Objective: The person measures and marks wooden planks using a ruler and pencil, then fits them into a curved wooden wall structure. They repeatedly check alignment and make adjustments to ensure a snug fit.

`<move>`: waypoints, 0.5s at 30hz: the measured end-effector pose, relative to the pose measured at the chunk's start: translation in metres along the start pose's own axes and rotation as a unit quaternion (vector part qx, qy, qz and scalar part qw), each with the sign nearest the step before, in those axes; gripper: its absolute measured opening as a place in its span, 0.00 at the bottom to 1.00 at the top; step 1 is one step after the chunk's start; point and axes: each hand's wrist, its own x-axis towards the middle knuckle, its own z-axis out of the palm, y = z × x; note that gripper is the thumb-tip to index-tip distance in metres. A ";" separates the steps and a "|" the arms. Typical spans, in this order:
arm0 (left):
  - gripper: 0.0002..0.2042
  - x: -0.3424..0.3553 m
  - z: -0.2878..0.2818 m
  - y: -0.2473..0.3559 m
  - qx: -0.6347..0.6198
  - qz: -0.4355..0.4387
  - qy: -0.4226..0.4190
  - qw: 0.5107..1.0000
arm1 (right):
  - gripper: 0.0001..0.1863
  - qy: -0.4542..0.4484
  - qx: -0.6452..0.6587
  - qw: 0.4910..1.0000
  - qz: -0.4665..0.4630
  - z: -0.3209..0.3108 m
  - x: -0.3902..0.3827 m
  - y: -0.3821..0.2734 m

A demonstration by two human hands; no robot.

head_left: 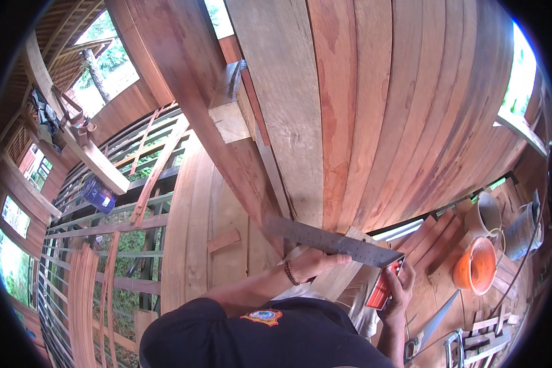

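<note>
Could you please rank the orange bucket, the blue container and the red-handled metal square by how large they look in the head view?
1. Red-handled metal square, longest across the picture.
2. Round orange plastic bucket.
3. Blue plastic container, smallest, though it sits farther away, so its true size is unsure.
</note>
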 end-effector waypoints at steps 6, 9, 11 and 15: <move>0.17 0.022 0.005 -0.017 0.007 0.042 -0.042 0.998 | 0.28 -0.137 0.457 0.850 0.225 -0.035 -0.027 0.038; 0.20 0.034 0.019 -0.019 0.141 0.093 -0.083 0.982 | 0.19 0.006 0.490 0.820 0.295 -0.027 -0.047 0.041; 0.24 0.036 0.020 -0.015 0.248 0.112 -0.080 0.959 | 0.11 0.187 0.419 0.825 0.330 -0.019 -0.049 0.021; 0.33 0.023 0.012 0.066 0.484 0.117 -0.029 0.867 | 0.28 0.362 0.353 0.787 0.352 -0.069 -0.113 0.101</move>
